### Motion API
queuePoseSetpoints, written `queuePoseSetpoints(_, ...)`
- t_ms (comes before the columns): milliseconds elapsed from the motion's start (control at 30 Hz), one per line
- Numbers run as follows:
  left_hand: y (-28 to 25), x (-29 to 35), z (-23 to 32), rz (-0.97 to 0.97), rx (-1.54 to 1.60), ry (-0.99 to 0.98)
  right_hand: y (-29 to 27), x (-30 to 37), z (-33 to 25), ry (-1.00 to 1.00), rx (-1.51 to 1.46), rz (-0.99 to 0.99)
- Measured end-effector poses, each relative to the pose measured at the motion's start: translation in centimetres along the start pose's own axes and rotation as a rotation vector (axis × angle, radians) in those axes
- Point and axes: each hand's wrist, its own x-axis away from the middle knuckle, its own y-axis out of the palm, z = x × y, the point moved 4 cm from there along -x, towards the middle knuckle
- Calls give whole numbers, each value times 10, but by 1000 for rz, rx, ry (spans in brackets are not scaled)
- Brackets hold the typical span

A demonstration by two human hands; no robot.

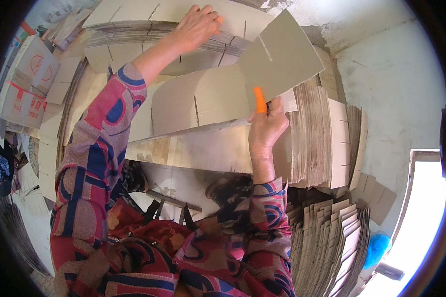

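1. my right grip (268, 126) pinches a slotted cardboard strip (218, 96) near its right end, thumb on the facing side in an orange finger cover (260, 100).
2. the strip slants over the pale wooden tabletop (208, 151), its right end panel bent upward.
3. my left grip (197, 29) is at the far stack of cardboard (139, 32), fingers curled (i cannot tell whether they pinch a sheet); orange shows on one finger there too.
4. to the right stands a thick cardboard bundle (312, 133); nearer, more slotted sheets (327, 242) lean in a row.
5. at far left sits a carton with red print (27, 81).
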Motion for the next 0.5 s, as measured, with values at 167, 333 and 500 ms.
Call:
queuePoseSetpoints(167,8,-7,-23,83,59,31,2,2,1,-47,15,-24)
queuePoseSetpoints(333,6,-16,-39,154,392,-153,4,3,2,-51,-1,-23)
queuePoseSetpoints(500,13,-15,-62,95,695,-306,4,3,3,-64,-1,-30)
